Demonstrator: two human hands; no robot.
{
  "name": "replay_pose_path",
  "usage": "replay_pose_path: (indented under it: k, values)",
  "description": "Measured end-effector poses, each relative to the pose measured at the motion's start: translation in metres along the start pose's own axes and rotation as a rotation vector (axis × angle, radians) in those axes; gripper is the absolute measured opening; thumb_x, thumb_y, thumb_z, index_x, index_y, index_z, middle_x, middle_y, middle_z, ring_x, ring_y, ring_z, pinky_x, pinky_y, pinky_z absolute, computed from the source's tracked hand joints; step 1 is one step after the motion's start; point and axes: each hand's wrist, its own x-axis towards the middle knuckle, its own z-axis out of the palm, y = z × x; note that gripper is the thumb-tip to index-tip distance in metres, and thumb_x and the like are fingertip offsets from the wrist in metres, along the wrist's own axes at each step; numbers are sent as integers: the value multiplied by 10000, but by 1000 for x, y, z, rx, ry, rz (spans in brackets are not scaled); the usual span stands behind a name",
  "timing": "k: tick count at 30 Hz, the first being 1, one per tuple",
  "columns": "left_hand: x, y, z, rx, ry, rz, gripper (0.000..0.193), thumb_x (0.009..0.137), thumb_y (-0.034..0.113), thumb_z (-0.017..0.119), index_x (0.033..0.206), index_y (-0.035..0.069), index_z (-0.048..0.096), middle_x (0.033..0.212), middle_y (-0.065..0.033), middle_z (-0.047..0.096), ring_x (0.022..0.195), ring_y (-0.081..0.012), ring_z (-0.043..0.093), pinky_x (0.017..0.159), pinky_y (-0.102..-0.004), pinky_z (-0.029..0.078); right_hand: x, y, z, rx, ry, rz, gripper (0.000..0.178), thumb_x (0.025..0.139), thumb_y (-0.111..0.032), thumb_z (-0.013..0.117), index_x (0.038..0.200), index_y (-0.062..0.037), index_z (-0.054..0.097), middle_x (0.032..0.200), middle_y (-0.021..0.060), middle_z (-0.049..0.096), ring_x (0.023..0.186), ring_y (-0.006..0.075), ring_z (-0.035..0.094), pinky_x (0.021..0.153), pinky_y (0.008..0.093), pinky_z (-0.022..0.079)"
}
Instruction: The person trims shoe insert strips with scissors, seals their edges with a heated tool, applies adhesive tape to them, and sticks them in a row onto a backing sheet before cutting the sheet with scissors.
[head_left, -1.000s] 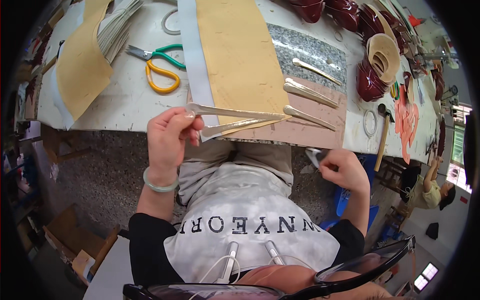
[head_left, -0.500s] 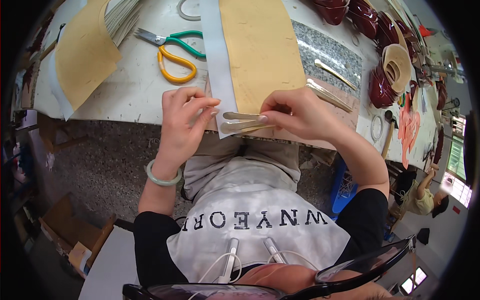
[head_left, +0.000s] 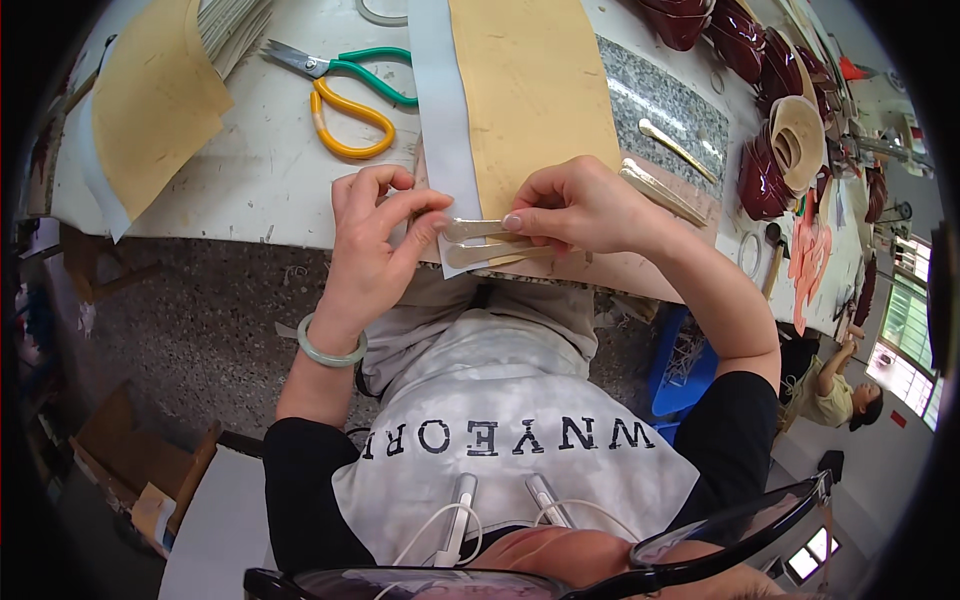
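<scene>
Two narrow, shiny gold-beige strips with rounded ends lie one above the other over the sheets at the table's front edge. My right hand pinches the upper strip between thumb and index finger. Thumb and index finger of my left hand close at that strip's rounded left end. The lower strip lies just below, its right part under my right hand. Beneath them are a tan sheet and a white sheet. More gold-beige strips lie right of my right hand.
Scissors with green and yellow handles lie left of the sheets. Further left, another tan sheet overhangs the edge. A grey speckled slab bears a single strip. Glossy dark-red shoe-like pieces and a hammer are at right.
My left hand has moved right, its fingertips now at the upper strip's rounded end. My right hand has shifted slightly left and up with that strip. The view has shifted slightly.
</scene>
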Motion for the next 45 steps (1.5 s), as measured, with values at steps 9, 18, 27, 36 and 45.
replay_pose_path:
  k: [9,18,27,36,45]
  values:
    - [6,7,1,140,-22,166,185,759,101,777,927,143,712,971,-16,567,1024,-252,456,906,-387,349,-33,-4,-37,-186,52,78,173,878,-169,737,881,0,700,693,47,689,630,111,703,544,235,489]
    - [15,25,-3,337,-229,381,349,747,64,697,1047,227,772,932,78,593,964,-201,487,828,-371,310,-34,5,-31,-528,133,59,188,853,-185,733,878,-2,699,694,97,679,633,211,676,595,334,506]
    - [17,43,9,341,-209,413,361,749,29,700,1091,133,747,951,13,607,957,-224,507,816,-385,360,-90,85,-8,-429,655,-205,162,831,-185,727,870,-52,642,853,97,614,882,330,615,792,424,484]
    - [6,71,58,-637,-477,-161,196,936,85,677,1104,-13,693,913,-30,692,719,-54,579,592,-204,452,-109,47,28,-211,687,-488,146,836,-39,707,981,-55,698,847,102,680,755,286,645,674,368,498]
    - [-9,71,57,-782,-351,-237,131,906,68,687,985,-31,717,816,-15,694,678,-24,579,581,-197,471,-98,34,31,-569,756,-719,184,755,-80,735,936,-80,705,808,42,631,783,251,611,635,378,494]
